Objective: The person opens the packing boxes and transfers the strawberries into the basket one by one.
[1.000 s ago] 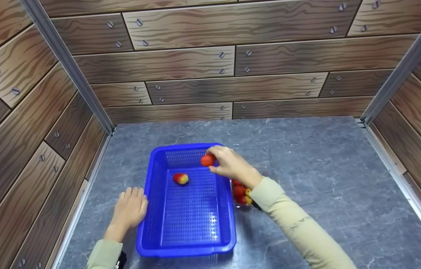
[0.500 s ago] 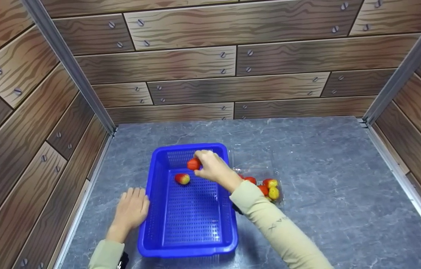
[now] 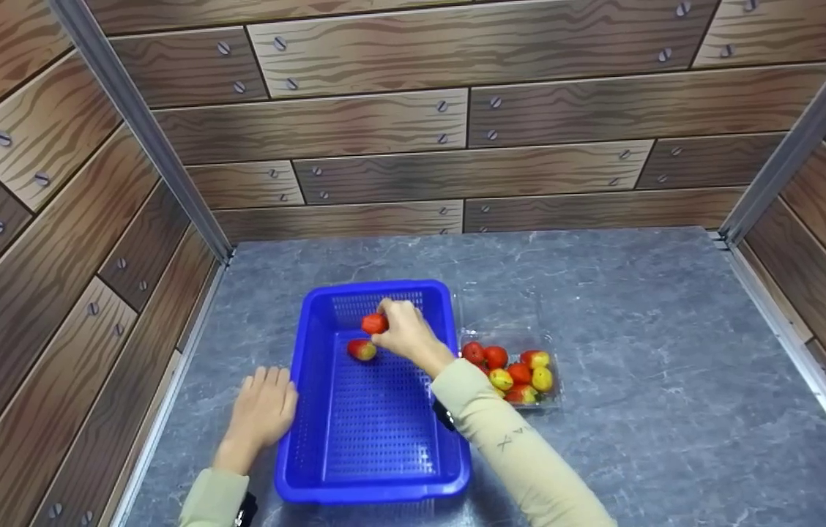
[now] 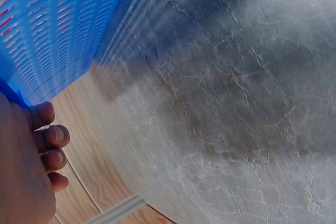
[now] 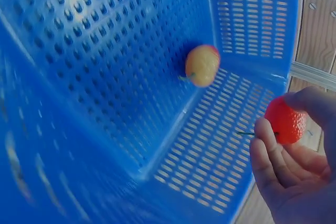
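My right hand pinches a red strawberry, bumpy with a thin green stem, between thumb and fingertips. It is held over the far part of a blue perforated plastic basket. A second strawberry, red and yellow, lies on the basket floor just below; in the right wrist view its pale side shows. At the basket's left rim, my left hand grips the edge; in the left wrist view its fingertips curl outside the wall and the thumb is hidden.
Right of the basket stands a clear plastic box with several red and yellow strawberries, its lid folded back. The grey marbled tabletop is enclosed by wood-patterned walls with metal corner posts.
My right hand has carried the red strawberry left and slightly lower over the basket, uncovering the clear box. The left hand stays at the rim. The view has shifted slightly.
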{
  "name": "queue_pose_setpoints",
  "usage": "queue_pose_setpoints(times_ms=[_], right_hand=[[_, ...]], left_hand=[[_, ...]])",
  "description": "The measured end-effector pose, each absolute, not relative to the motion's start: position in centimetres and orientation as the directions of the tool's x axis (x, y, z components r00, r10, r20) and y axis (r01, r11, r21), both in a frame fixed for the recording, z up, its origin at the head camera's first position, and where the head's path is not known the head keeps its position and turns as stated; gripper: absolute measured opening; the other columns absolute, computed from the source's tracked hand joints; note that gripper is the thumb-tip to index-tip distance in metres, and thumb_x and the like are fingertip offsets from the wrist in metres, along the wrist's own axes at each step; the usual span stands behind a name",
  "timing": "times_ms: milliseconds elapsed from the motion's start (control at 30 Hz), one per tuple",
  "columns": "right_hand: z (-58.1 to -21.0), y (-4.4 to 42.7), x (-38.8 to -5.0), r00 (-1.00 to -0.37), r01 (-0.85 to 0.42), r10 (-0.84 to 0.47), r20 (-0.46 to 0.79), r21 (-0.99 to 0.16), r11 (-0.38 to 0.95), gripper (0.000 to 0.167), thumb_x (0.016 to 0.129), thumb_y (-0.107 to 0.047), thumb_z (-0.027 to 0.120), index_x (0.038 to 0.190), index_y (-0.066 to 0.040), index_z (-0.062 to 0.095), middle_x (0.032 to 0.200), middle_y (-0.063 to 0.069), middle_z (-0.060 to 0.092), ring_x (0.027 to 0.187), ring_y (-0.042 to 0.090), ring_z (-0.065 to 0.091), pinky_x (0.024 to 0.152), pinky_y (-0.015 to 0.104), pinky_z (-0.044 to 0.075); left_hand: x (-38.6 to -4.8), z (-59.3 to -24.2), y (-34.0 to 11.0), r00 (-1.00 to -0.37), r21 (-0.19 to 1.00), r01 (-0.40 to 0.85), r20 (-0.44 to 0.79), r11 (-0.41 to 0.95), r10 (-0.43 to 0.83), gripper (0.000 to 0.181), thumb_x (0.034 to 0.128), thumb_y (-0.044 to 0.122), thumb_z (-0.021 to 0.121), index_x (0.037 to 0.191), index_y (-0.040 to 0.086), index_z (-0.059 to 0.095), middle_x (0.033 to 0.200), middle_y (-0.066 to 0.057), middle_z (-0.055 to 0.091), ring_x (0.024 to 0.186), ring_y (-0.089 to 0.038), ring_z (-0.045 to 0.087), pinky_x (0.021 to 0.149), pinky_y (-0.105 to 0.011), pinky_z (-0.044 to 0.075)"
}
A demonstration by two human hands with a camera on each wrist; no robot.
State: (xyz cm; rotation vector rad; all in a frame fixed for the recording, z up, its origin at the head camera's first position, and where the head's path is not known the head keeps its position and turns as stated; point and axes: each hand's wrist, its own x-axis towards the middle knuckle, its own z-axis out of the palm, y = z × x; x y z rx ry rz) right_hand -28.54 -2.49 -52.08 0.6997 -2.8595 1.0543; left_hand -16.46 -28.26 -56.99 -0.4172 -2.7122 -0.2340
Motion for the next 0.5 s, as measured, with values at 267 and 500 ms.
queue_pose_setpoints(times_ms=[267,500], right_hand=[[-54.8,-2.4,-28.5,-0.921,-0.378,-0.353,0.166,-0.606,0.700,0.029,0.071,-0.009,0.081,0.091,-0.002,0.063,0.083,0.010,0.062,0.075,0.028,0.063,0.066,0.041,0.052],[-56.8,-2.5,-28.7,-0.942,-0.325,-0.318,0.107,-0.526,0.786,0.029,0.070,-0.010,0.082,0.087,-0.004,0.059,0.084,0.013,0.063,0.076,0.034,0.065,0.067,0.045,0.053]], left_hand=[[-16.5,-57.0,-28.3,-0.885,0.108,0.314,0.393,0.943,0.250,0.013,0.0938,0.010,0.046,0.090,-0.001,0.053,0.085,-0.017,0.054,0.082,-0.037,0.048,0.070,-0.046,0.038],[-16.5,-56.9,-28.3,-0.882,0.108,0.316,0.399,0.943,0.250,0.014,0.0934,0.010,0.047,0.091,-0.001,0.054,0.084,-0.018,0.054,0.081,-0.038,0.048,0.069,-0.046,0.038]])
